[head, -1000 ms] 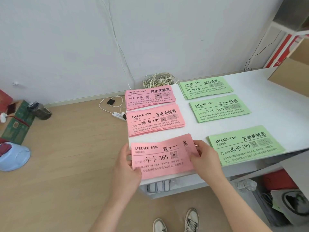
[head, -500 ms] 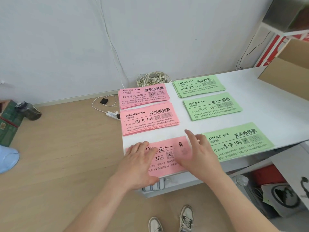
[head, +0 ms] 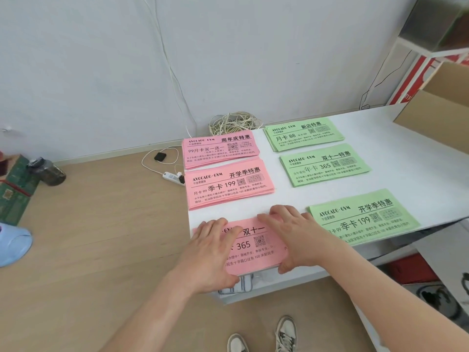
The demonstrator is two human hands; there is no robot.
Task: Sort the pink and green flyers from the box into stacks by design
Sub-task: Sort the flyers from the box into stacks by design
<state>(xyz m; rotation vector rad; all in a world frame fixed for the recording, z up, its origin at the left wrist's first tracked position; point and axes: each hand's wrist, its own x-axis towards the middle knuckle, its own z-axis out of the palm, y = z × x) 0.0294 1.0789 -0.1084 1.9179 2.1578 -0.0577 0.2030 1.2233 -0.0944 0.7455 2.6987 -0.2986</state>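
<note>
Left fingers [head: 219,224]: flat and lightly spread, pressing on the left part of the pink "365" stack [head: 253,247]; nothing gripped.
Right fingers [head: 278,212]: stretched over the stack's far right corner, thumb at its near edge; nothing pinched.
Hands: the left hand [head: 210,250] and the right hand [head: 298,236] lie palm down, side by side, in the lower centre of the frame.
Pink "365" stack: on the table [head: 385,153], at its near left corner.
Other pink stacks: the pink "199" stack [head: 228,184] and the pink "99" stack [head: 220,148] line up behind it, toward mid-frame.
Green stacks: the green "199" stack [head: 365,217], the green "365" stack [head: 324,165] and the green "88" stack [head: 304,133] form a column to the right.
Box [head: 436,110]: brown cardboard, at the right edge of the frame.
Floor: a power strip [head: 173,177] lies left of the table.
</note>
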